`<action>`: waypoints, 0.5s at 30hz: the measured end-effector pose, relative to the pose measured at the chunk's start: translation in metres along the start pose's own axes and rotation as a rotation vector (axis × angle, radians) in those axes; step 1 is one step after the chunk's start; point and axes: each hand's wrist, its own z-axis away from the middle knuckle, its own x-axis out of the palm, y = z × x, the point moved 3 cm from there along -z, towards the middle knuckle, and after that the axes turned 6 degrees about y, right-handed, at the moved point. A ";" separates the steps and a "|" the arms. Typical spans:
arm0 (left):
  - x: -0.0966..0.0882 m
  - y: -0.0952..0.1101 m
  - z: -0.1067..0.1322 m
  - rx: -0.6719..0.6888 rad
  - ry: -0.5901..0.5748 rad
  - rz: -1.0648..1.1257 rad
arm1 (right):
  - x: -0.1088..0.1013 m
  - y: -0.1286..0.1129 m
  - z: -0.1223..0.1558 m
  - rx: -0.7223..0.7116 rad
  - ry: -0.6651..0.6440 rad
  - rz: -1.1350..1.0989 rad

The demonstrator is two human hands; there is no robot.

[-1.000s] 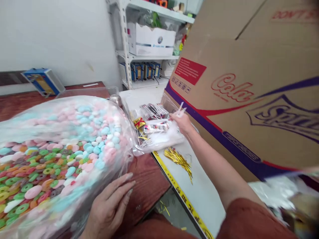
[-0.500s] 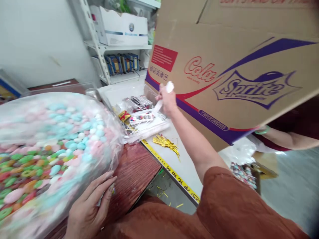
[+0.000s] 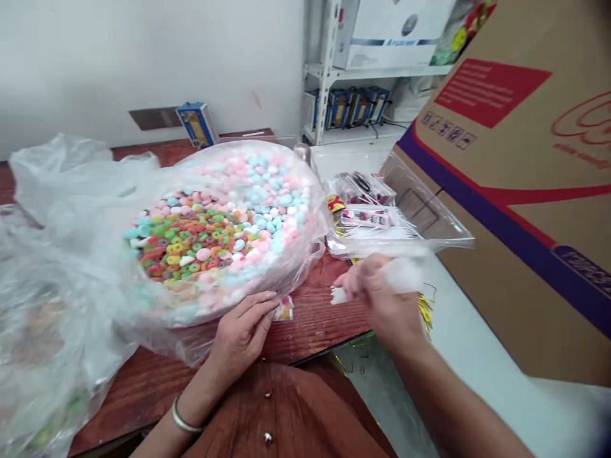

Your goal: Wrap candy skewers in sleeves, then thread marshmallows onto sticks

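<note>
A large clear plastic bag (image 3: 157, 191) full of ring-shaped and round candies in pink, blue, green and orange lies on a red-brown wooden table (image 3: 315, 318). My left hand (image 3: 243, 331) rests flat on the table at the bag's near edge, fingers stretched, touching a small colourful packet (image 3: 285, 310). My right hand (image 3: 377, 296) is pinched on a small clear plastic sleeve (image 3: 401, 275), held above the table's right edge; it is blurred.
A clear tray (image 3: 420, 210) with packets of small bags stands on a white table (image 3: 482, 356) at the right. Gold twist ties (image 3: 424, 312) lie beside it. A big cardboard box (image 3: 525, 178) fills the right. White shelves (image 3: 329, 70) stand behind.
My right hand has come back from the tray toward me, carrying the clear sleeve. The view has swung left. My left hand has stayed by the candy bag.
</note>
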 end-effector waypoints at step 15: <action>0.000 -0.004 0.047 -0.097 -0.061 -0.060 | 0.012 0.133 0.033 0.210 0.020 0.333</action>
